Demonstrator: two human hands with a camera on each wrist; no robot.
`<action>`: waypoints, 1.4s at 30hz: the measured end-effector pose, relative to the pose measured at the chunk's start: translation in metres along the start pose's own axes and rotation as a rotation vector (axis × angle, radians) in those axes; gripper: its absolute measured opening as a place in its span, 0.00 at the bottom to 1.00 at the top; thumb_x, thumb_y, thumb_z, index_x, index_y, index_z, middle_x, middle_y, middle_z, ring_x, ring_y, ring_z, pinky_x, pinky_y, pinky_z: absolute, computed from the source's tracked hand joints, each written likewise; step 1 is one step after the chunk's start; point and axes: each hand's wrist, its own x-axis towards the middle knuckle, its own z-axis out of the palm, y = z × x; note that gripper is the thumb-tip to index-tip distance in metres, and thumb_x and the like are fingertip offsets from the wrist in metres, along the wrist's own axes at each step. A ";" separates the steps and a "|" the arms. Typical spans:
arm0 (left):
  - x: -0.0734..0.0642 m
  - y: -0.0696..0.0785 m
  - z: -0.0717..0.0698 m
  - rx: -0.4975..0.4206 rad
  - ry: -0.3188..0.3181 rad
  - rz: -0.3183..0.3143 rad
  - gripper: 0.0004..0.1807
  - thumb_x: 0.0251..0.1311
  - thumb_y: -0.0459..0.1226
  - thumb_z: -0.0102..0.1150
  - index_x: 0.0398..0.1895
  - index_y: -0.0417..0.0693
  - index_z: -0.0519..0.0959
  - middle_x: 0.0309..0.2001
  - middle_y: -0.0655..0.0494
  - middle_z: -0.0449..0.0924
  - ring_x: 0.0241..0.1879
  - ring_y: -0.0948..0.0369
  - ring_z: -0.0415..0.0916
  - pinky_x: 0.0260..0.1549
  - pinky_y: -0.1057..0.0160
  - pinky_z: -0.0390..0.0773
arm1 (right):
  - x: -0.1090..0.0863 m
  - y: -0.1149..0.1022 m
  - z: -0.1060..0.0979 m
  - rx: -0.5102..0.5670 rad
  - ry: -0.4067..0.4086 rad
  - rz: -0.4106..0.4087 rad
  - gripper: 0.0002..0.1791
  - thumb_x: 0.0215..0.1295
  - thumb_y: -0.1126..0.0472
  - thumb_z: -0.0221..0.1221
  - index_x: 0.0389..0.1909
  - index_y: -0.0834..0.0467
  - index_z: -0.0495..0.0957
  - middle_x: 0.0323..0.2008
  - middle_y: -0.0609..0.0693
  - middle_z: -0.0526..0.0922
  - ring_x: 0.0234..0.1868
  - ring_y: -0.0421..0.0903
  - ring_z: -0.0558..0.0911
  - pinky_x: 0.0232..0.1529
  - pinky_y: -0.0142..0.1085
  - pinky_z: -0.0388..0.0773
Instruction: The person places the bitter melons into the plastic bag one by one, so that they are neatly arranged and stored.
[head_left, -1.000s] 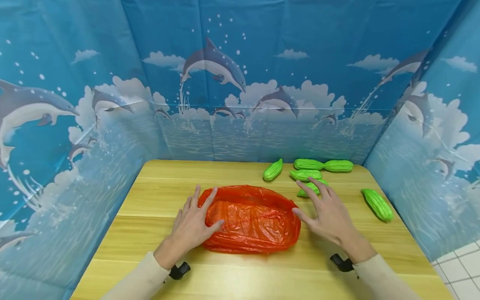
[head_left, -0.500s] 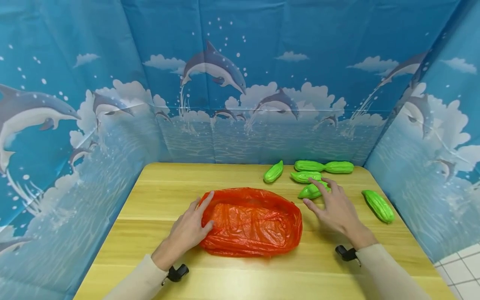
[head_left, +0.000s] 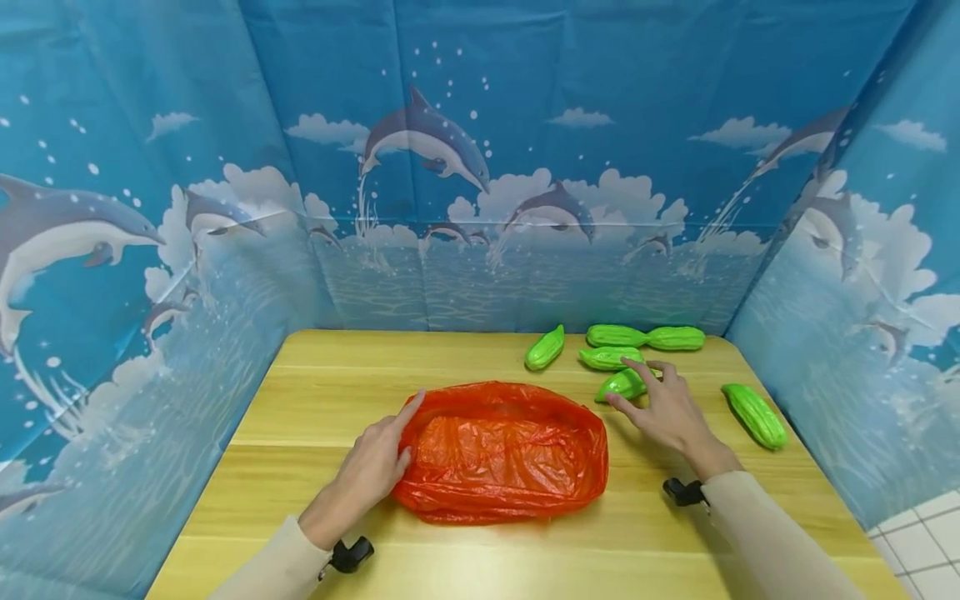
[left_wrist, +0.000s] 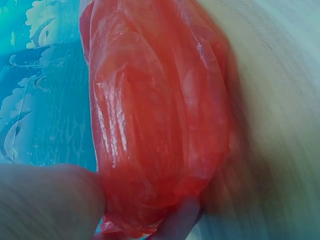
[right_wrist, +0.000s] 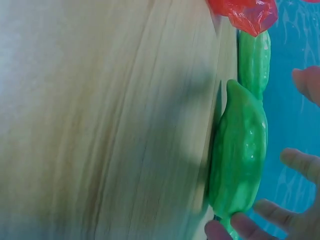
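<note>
A red plastic bag [head_left: 502, 454] lies on the table with its wide mouth facing up. My left hand [head_left: 367, 458] is at the bag's left rim, index finger stretched along the edge and thumb on the inner side. In the left wrist view, the film of the bag [left_wrist: 150, 110] runs between the thumb and another finger. Over a ridged green bitter gourd [head_left: 622, 385] right of the bag, my right hand [head_left: 671, 412] hovers with fingers spread and bent. The right wrist view shows several fingertips near one end of this bitter gourd [right_wrist: 240, 155].
Behind the right hand lie several more bitter gourds: one nearest [head_left: 609, 358], a pair end to end [head_left: 675, 337] at the back edge, and one standing apart [head_left: 545, 347]. Another gourd [head_left: 755, 417] lies by the right table edge. A dolphin-printed curtain [head_left: 480, 275] surrounds the wooden table [head_left: 337, 367].
My right hand has moved away from the bag's right rim to the bitter gourd beside it. My left hand's spread fingers have drawn together at the left rim, which has shifted slightly left.
</note>
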 end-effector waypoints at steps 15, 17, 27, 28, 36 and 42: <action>-0.008 -0.005 0.002 -0.025 0.026 0.011 0.50 0.67 0.22 0.78 0.91 0.49 0.70 0.61 0.37 0.93 0.52 0.47 0.93 0.52 0.49 0.98 | 0.004 0.006 0.005 0.085 -0.040 0.078 0.42 0.82 0.33 0.68 0.78 0.62 0.78 0.83 0.85 0.58 0.78 0.90 0.67 0.71 0.86 0.73; -0.011 -0.005 0.003 -0.030 0.018 0.001 0.50 0.67 0.22 0.78 0.91 0.49 0.70 0.62 0.37 0.93 0.55 0.45 0.94 0.55 0.45 0.97 | 0.003 0.007 0.005 0.092 -0.049 0.088 0.39 0.83 0.36 0.69 0.76 0.62 0.79 0.82 0.87 0.59 0.78 0.90 0.68 0.72 0.85 0.74; -0.010 -0.004 -0.002 -0.081 0.012 -0.021 0.49 0.69 0.26 0.80 0.91 0.48 0.70 0.66 0.35 0.91 0.58 0.44 0.93 0.58 0.43 0.96 | 0.006 0.003 -0.006 0.145 -0.046 0.097 0.29 0.84 0.48 0.70 0.71 0.65 0.80 0.79 0.89 0.63 0.80 0.86 0.64 0.72 0.84 0.73; -0.009 -0.003 -0.003 -0.089 0.011 -0.023 0.49 0.69 0.26 0.79 0.91 0.48 0.70 0.66 0.35 0.91 0.58 0.44 0.92 0.58 0.43 0.97 | 0.006 0.003 -0.007 0.145 -0.043 0.096 0.29 0.84 0.48 0.70 0.71 0.65 0.80 0.79 0.89 0.63 0.80 0.86 0.64 0.72 0.84 0.73; -0.008 -0.002 -0.007 -0.106 0.001 -0.022 0.49 0.68 0.24 0.76 0.92 0.46 0.68 0.70 0.36 0.89 0.51 0.52 0.89 0.55 0.47 0.97 | 0.005 -0.001 -0.011 0.159 -0.007 0.095 0.26 0.85 0.48 0.68 0.70 0.63 0.82 0.79 0.87 0.64 0.79 0.85 0.66 0.71 0.83 0.74; -0.010 -0.004 -0.006 -0.105 -0.001 -0.014 0.48 0.69 0.23 0.74 0.91 0.44 0.68 0.72 0.36 0.89 0.51 0.53 0.89 0.56 0.48 0.97 | 0.002 -0.007 -0.012 0.174 0.011 0.085 0.24 0.86 0.49 0.67 0.69 0.61 0.84 0.78 0.85 0.67 0.78 0.83 0.68 0.69 0.82 0.74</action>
